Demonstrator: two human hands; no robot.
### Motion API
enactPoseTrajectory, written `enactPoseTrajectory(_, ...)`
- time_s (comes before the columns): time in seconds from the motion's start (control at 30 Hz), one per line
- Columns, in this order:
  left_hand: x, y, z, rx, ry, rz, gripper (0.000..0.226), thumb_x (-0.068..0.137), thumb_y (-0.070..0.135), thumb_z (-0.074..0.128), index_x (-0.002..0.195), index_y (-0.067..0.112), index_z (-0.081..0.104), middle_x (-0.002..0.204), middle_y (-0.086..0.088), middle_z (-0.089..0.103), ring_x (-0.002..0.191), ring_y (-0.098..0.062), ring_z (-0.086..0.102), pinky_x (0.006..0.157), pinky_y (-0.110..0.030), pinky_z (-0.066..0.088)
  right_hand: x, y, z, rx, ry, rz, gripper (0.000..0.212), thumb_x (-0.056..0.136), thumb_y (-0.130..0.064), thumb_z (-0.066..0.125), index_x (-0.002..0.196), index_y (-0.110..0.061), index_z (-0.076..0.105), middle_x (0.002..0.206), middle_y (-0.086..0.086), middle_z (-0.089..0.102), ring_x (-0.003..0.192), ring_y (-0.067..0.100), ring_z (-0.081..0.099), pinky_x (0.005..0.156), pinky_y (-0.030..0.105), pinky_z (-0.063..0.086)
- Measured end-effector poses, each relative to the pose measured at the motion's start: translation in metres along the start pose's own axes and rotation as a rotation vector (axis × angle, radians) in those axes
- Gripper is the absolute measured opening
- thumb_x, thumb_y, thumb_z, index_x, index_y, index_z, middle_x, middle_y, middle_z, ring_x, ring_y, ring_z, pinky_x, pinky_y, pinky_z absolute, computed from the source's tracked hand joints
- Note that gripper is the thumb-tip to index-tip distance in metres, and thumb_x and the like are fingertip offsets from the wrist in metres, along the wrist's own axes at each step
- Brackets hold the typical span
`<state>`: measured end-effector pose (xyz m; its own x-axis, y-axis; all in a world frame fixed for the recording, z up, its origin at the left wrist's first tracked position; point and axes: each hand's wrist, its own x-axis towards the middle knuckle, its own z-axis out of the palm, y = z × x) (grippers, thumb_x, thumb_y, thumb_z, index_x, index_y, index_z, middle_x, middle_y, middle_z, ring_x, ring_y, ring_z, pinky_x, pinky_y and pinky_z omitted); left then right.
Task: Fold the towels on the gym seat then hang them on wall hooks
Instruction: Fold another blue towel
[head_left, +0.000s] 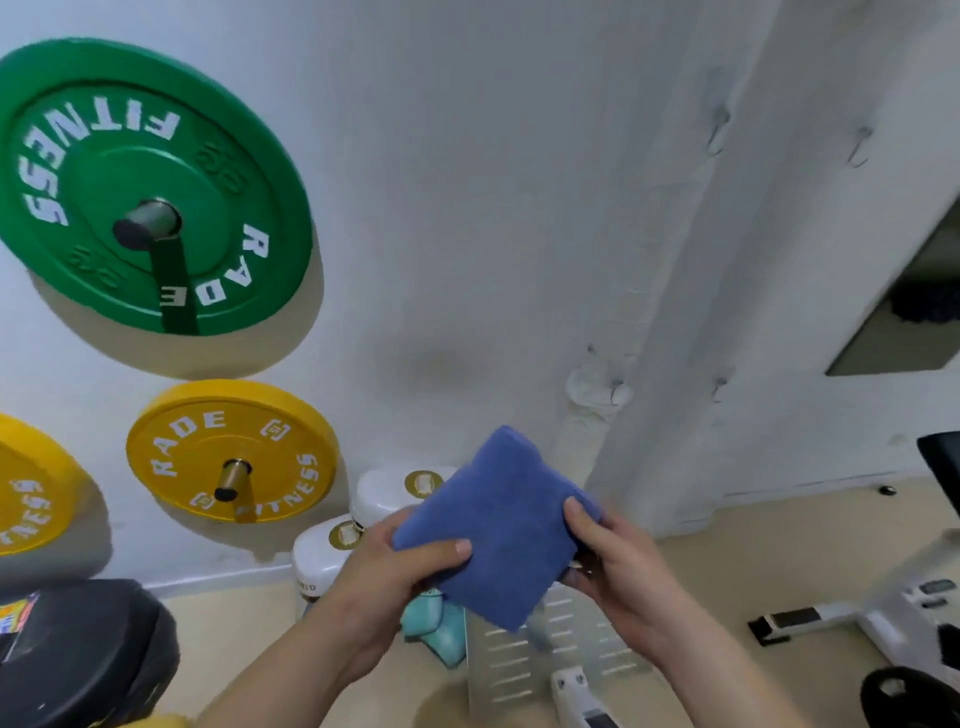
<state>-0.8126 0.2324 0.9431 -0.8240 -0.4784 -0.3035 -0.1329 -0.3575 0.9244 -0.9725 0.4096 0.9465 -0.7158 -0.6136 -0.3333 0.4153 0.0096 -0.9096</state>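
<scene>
A folded blue towel (511, 525) is held up in front of the white wall, between both hands. My left hand (400, 566) grips its left edge, thumb on top. My right hand (610, 556) grips its right edge, thumb over the cloth. Small wall hooks show on the wall above: one hook (719, 127) at the upper right, another hook (862, 148) further right, and a lower hook (617, 392) just above the towel. The gym seat is out of view.
A green weight plate (93, 171) and two yellow plates (208, 447) hang on pegs at the left. White tubs (322, 556) and a teal item (441, 631) sit on the floor below. A black plate (78, 649) lies bottom left; a white machine (893, 613) stands at the right.
</scene>
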Motion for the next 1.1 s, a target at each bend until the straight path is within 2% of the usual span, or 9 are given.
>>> enactPoseTrajectory(0.07,0.036,0.031,0.012,0.117,0.023,0.082,0.034,0.072,0.010,0.085,0.104,0.011,0.074,0.100,-0.013,0.079,0.093,-0.027,0.075,0.075,-0.036,0.057,0.031,-0.020,-0.013,-0.209,0.127,-0.002,0.028,0.096,-0.020,0.069,0.119,-0.005,0.063,0.098,0.007,0.076,0.086,0.020,0.074,0.074,0.035,0.058)
enactPoseTrajectory(0.13,0.071,0.064,0.024,0.315,-0.012,0.175,0.019,0.075,0.007,0.083,0.091,0.011,0.074,0.090,-0.017,0.075,0.079,-0.019,0.070,0.069,-0.033,0.054,0.060,-0.048,-0.019,-0.484,0.183,-0.097,0.035,0.091,-0.012,0.072,0.124,-0.017,0.061,0.105,0.003,0.073,0.089,0.016,0.071,0.076,0.030,0.056)
enactPoseTrajectory(0.27,0.137,0.130,0.055,0.613,-0.190,0.298,0.014,0.077,0.007,0.081,0.088,0.015,0.076,0.087,-0.011,0.076,0.074,-0.009,0.066,0.068,-0.029,0.053,0.105,-0.133,-0.012,-1.012,-0.041,-0.438,0.074,0.080,-0.016,0.079,0.143,-0.039,0.047,0.137,-0.016,0.053,0.122,-0.007,0.052,0.096,0.009,0.044)
enactPoseTrajectory(0.37,0.182,0.175,0.072,0.698,-0.312,0.356,0.013,0.078,0.012,0.082,0.088,0.018,0.076,0.086,-0.005,0.077,0.076,-0.007,0.068,0.068,-0.026,0.055,0.125,-0.191,-0.006,-1.295,-0.138,-0.512,0.051,0.078,-0.033,0.082,0.124,-0.040,0.061,0.120,-0.027,0.061,0.114,-0.008,0.055,0.095,0.009,0.043)
enactPoseTrajectory(0.5,0.237,0.236,0.093,0.678,-0.391,0.416,0.014,0.080,0.013,0.084,0.091,0.017,0.077,0.090,-0.007,0.077,0.078,-0.008,0.069,0.070,-0.024,0.055,0.152,-0.261,-0.011,-1.277,-0.011,-0.461,0.023,0.081,-0.038,0.080,0.095,-0.028,0.064,0.093,-0.007,0.070,0.086,0.009,0.066,0.080,0.034,0.055)
enactPoseTrajectory(0.73,0.296,0.365,0.173,0.682,-0.471,0.609,0.022,0.083,0.034,0.078,0.102,0.025,0.071,0.095,-0.003,0.080,0.096,-0.024,0.076,0.090,-0.052,0.060,0.175,-0.424,-0.052,-1.231,0.139,-0.407,0.028,0.077,-0.040,0.087,0.089,-0.022,0.069,0.083,-0.011,0.070,0.077,0.004,0.066,0.066,0.021,0.051)
enactPoseTrajectory(0.87,0.311,0.434,0.223,0.725,-0.395,0.800,0.007,0.089,0.024,0.072,0.095,0.027,0.072,0.093,0.005,0.079,0.089,-0.015,0.077,0.087,-0.043,0.063,0.172,-0.515,-0.077,-1.137,0.174,-0.555,0.024,0.086,-0.025,0.082,0.107,-0.023,0.071,0.107,-0.003,0.076,0.100,0.017,0.073,0.087,0.037,0.062)
enactPoseTrajectory(1.0,0.319,0.490,0.270,0.678,-0.286,0.954,0.012,0.090,0.019,0.072,0.097,0.028,0.071,0.093,0.005,0.078,0.081,-0.016,0.077,0.074,-0.029,0.065,0.162,-0.588,-0.101,-0.978,0.226,-0.791,0.019,0.095,-0.014,0.070,0.113,-0.019,0.067,0.108,0.008,0.076,0.104,0.033,0.072,0.079,0.036,0.062)
enactPoseTrajectory(1.1,0.324,0.523,0.307,0.648,-0.241,1.033,0.012,0.089,0.018,0.074,0.098,0.025,0.071,0.094,0.005,0.077,0.079,-0.015,0.078,0.069,-0.025,0.063,0.165,-0.631,-0.118,-0.978,0.298,-0.931,0.014,0.094,-0.017,0.071,0.104,-0.027,0.069,0.099,0.003,0.078,0.094,0.029,0.074,0.078,0.034,0.062)
